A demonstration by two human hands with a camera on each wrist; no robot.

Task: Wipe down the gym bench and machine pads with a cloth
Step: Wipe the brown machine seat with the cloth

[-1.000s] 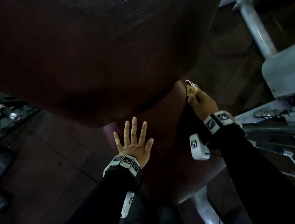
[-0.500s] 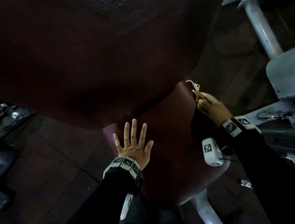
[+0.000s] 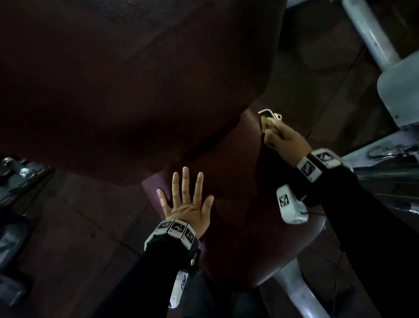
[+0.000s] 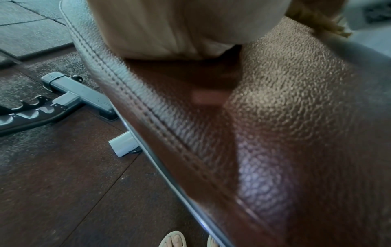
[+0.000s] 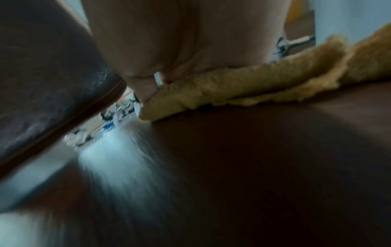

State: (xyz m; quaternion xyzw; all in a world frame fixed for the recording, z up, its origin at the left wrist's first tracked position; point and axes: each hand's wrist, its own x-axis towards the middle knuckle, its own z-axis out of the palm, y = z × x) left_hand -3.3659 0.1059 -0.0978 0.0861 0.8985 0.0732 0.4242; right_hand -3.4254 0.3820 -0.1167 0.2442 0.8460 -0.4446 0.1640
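Since a moment ago the right hand (image 3: pixel 284 137) has slid back toward the far corner of the seat pad (image 3: pixel 232 236), while the left hand (image 3: pixel 187 202) has stayed flat where it was. From the head view, the left hand lies with fingers spread and straight on the near part of the dark red seat, just below the big back pad (image 3: pixel 122 76). The right hand grips a yellow cloth (image 3: pixel 267 122) against the seat's far edge, beside a small metal bracket (image 3: pixel 269 112).

At the left wrist, the palm (image 4: pixel 169 30) presses the grained, stitched seat (image 4: pixel 285 117); rubber floor (image 4: pixel 63 183) and a grey frame foot (image 4: pixel 78 93) lie beneath.

At the right wrist, blurred, fingers (image 5: pixel 190 41) clasp the fuzzy cloth (image 5: pixel 243 88) on the seat.
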